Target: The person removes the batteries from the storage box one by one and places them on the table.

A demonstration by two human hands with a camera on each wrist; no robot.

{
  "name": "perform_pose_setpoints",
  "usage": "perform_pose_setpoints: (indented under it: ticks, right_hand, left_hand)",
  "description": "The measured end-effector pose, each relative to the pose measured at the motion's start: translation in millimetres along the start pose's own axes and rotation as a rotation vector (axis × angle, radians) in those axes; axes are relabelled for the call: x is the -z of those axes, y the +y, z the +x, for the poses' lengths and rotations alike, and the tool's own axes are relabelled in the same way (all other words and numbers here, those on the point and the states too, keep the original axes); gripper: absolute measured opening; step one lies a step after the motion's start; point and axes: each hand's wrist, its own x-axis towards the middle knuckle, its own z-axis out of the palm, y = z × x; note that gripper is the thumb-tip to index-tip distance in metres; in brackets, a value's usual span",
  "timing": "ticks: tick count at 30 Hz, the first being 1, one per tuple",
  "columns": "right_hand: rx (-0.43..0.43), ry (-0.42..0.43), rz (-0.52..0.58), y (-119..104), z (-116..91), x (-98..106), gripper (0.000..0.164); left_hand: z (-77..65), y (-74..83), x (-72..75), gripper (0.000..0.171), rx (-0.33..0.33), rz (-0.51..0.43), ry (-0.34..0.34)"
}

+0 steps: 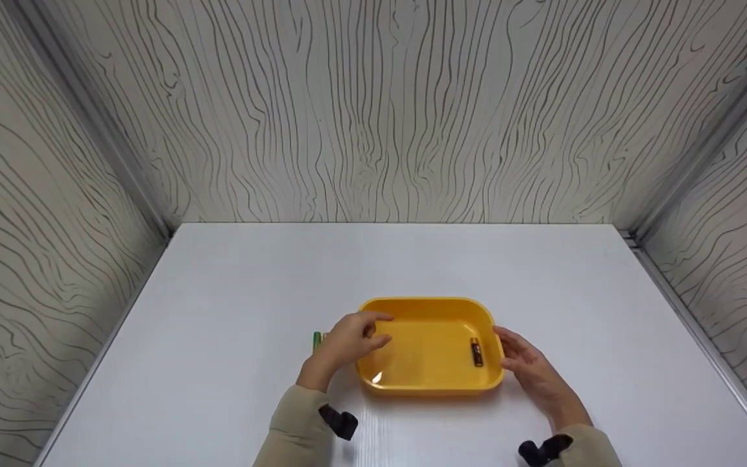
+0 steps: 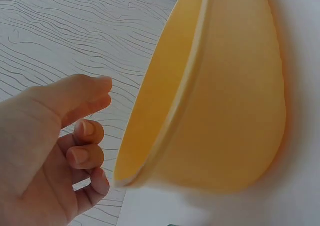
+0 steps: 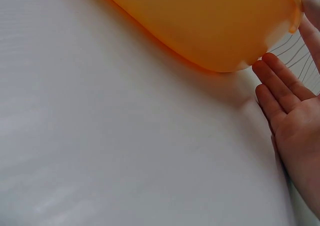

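A yellow plastic tray (image 1: 422, 353) with rounded corners sits on the white table. Inside it, close to the right wall, lies a dark battery with a copper-coloured end (image 1: 476, 352). My left hand (image 1: 351, 337) hovers over the tray's left side, thumb and fingers apart and nothing between them; the left wrist view has its fingertips (image 2: 87, 157) just off the rim. At the opposite end, my right hand (image 1: 535, 370) rests against the outside of the right wall, its fingers (image 3: 280, 83) fairly straight. A green battery (image 1: 316, 340) stands out beside my left hand, partly hidden by it.
The white table (image 1: 250, 279) extends around the tray on every side. Wood-grain patterned panels (image 1: 373, 117) enclose it at the back, left and right. Each sleeve carries a small black camera mount (image 1: 341, 421) at the wrist.
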Motion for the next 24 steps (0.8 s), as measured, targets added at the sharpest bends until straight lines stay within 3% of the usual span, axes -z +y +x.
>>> perform_pose_setpoints:
  ticks: [12, 24]
  right_hand:
    - [0.052, -0.036, 0.062, 5.5, 1.2, 2.3, 0.062]
    - [0.067, -0.064, 0.054, 5.7, 1.2, 2.7, 0.060]
  left_hand:
    - [12.8, 13.2, -14.1, 0.035, 0.032, -0.020, -0.025]
    - [24.0, 28.6, -36.5, 0.036, 0.051, -0.034, -0.064]
